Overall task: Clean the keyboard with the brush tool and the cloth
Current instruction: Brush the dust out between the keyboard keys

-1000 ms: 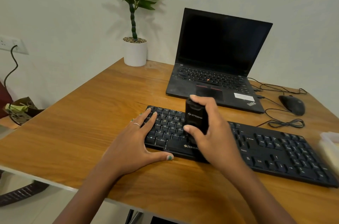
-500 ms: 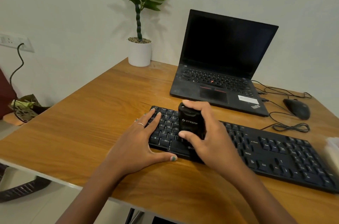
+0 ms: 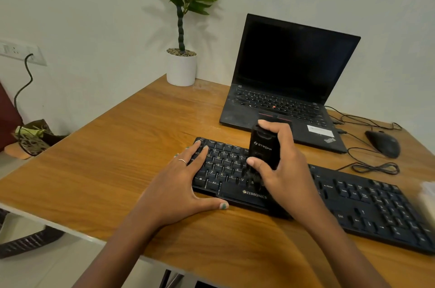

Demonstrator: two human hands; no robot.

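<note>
A black full-size keyboard (image 3: 367,200) lies across the wooden desk (image 3: 117,160) near its front edge. My right hand (image 3: 282,174) grips a black upright brush tool (image 3: 262,151), its bristle end down on the keys near the middle-left of the keyboard. My left hand (image 3: 181,184) lies flat with straight fingers on the keyboard's left end, thumb along its front edge. A pale blurred thing (image 3: 427,203) sits at the right edge of the frame; I cannot tell whether it is the cloth.
An open black laptop (image 3: 289,80) stands behind the keyboard. A black mouse (image 3: 383,144) with a coiled cable (image 3: 374,167) lies at the back right. A white-potted plant (image 3: 181,66) stands in the back corner. The desk's left edge drops off beside a wall socket (image 3: 14,51).
The brush tool in my right hand has shifted slightly over the keys on the left half of the keyboard. My left hand has stayed flat on the keyboard's left end. The camera view drifted.
</note>
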